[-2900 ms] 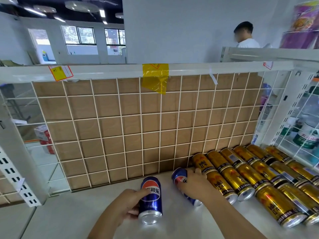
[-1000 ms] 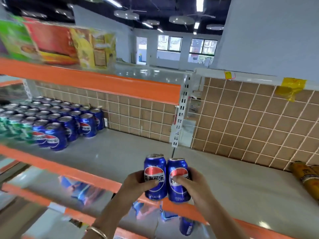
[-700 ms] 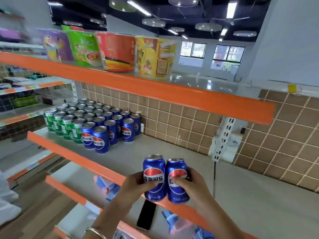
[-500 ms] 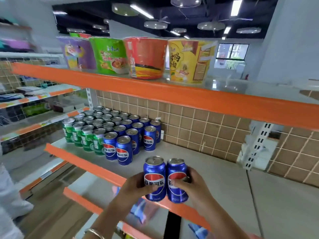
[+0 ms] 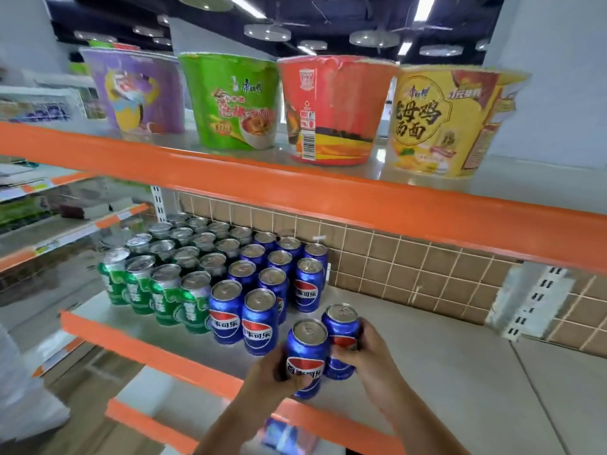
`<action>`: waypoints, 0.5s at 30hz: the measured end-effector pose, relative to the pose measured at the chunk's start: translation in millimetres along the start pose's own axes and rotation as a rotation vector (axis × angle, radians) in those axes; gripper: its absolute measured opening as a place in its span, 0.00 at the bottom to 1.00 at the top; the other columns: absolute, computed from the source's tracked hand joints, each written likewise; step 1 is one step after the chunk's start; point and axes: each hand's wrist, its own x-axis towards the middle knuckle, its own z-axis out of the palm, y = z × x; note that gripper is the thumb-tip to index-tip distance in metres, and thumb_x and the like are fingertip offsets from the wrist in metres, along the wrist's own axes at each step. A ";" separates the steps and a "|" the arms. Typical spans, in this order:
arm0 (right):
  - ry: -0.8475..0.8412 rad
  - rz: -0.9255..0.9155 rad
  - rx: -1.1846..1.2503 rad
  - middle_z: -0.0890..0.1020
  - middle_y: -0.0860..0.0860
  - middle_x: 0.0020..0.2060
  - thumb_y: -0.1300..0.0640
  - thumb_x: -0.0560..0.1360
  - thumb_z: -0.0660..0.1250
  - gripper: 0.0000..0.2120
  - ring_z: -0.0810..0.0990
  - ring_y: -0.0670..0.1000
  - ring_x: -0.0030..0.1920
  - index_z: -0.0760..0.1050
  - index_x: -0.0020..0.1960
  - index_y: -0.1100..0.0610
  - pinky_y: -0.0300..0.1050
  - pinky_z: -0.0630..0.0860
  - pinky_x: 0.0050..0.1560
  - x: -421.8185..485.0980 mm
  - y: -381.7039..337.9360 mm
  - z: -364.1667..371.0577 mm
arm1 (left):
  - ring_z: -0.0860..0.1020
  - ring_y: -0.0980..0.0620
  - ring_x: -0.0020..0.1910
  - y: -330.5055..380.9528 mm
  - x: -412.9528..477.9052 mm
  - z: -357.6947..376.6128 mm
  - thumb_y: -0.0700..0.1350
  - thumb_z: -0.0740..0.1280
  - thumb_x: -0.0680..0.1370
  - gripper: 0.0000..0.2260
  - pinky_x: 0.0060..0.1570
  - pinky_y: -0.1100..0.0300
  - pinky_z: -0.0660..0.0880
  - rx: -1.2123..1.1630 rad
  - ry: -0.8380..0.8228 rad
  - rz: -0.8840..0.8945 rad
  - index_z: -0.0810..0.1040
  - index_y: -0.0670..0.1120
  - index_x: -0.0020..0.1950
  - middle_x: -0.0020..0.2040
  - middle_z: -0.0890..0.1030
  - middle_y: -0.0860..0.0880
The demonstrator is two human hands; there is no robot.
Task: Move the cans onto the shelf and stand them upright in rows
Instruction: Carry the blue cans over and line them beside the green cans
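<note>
Cans (image 5: pixel 241 269) are standing upright in rows on the left part of the shelf (image 5: pixel 460 382). The green cans (image 5: pixel 157 290) are filling the left block, at about ten o'clock from my hands. The blue cans (image 5: pixel 259 323) are standing tight against them on the right, at about eleven o'clock, with their rows running back to the tiled back panel (image 5: pixel 410 257).

Moving right, my left hand (image 5: pixel 267 372) is hovering over the orange front lip (image 5: pixel 157 356) at six o'clock in my view. Its fingers are curling round a held blue can (image 5: pixel 307 356) and gripping it upright, logo facing me. At about one o'clock from that can, and touching it or nearly so, a second blue can (image 5: pixel 340 325) is sitting upright in my right hand (image 5: pixel 369 353). The fingers of that hand are wrapping round its lower half and gripping it. I cannot tell whether either of these two cans is resting on the shelf. Both are sitting just right of the nearest standing blue cans, close to them but apart. At three o'clock from my hands, the grey shelf surface is stretching away.

Overhead, at twelve o'clock, four noodle bowls are lining the upper shelf (image 5: pixel 295 188). They are running from a purple bowl (image 5: pixel 138 93) through a green bowl (image 5: pixel 230 100) and a red bowl (image 5: pixel 331 110) to a yellow bowl (image 5: pixel 450 119).
</note>
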 end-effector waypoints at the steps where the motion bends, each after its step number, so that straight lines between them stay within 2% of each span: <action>1: -0.001 0.004 -0.007 0.84 0.54 0.52 0.59 0.51 0.78 0.37 0.82 0.57 0.53 0.74 0.60 0.58 0.56 0.77 0.58 6.6 -0.3 1.5 | 0.80 0.52 0.57 -3.1 3.6 -2.5 0.52 0.81 0.58 0.37 0.51 0.59 0.76 0.000 -0.007 -0.008 0.73 0.43 0.63 0.56 0.83 0.48; 3: -0.033 0.012 -0.012 0.84 0.52 0.53 0.59 0.51 0.79 0.37 0.82 0.55 0.55 0.75 0.60 0.55 0.57 0.76 0.59 21.1 -0.1 6.0 | 0.79 0.51 0.58 -6.8 9.0 -7.9 0.51 0.81 0.58 0.38 0.52 0.58 0.76 -0.008 -0.007 -0.026 0.72 0.43 0.65 0.57 0.82 0.48; 7: -0.083 0.027 -0.013 0.83 0.47 0.55 0.74 0.62 0.72 0.34 0.80 0.51 0.57 0.74 0.61 0.46 0.57 0.78 0.57 45.0 -0.4 20.8 | 0.79 0.53 0.59 -8.7 17.3 -16.5 0.47 0.78 0.61 0.32 0.56 0.60 0.75 0.014 -0.031 -0.036 0.73 0.48 0.63 0.58 0.82 0.51; 9: -0.120 0.025 -0.031 0.83 0.46 0.55 0.73 0.66 0.71 0.33 0.81 0.49 0.56 0.74 0.62 0.44 0.59 0.79 0.55 54.9 -1.7 30.1 | 0.77 0.53 0.61 -8.0 18.7 -15.9 0.49 0.78 0.62 0.32 0.58 0.60 0.73 0.058 -0.037 -0.027 0.72 0.48 0.64 0.59 0.81 0.52; 12: -0.155 0.033 -0.046 0.81 0.46 0.57 0.68 0.69 0.72 0.27 0.79 0.49 0.58 0.73 0.61 0.46 0.54 0.78 0.57 68.0 -2.8 43.9 | 0.74 0.56 0.65 -9.6 21.0 -12.3 0.48 0.75 0.66 0.31 0.63 0.61 0.70 0.108 -0.048 -0.010 0.68 0.50 0.67 0.63 0.78 0.55; 14: -0.137 0.077 0.004 0.81 0.49 0.57 0.57 0.69 0.74 0.22 0.79 0.52 0.59 0.73 0.61 0.48 0.54 0.75 0.60 74.2 -3.2 52.0 | 0.72 0.58 0.67 -11.3 21.8 -11.5 0.45 0.75 0.67 0.33 0.67 0.58 0.68 0.130 -0.039 -0.030 0.66 0.51 0.69 0.65 0.76 0.57; 15: -0.120 0.132 0.050 0.81 0.51 0.57 0.49 0.67 0.74 0.24 0.79 0.54 0.59 0.74 0.62 0.50 0.56 0.74 0.62 78.8 1.9 52.8 | 0.71 0.60 0.67 -11.9 21.7 -11.4 0.42 0.74 0.67 0.34 0.69 0.58 0.67 0.149 -0.035 -0.052 0.64 0.52 0.70 0.65 0.75 0.58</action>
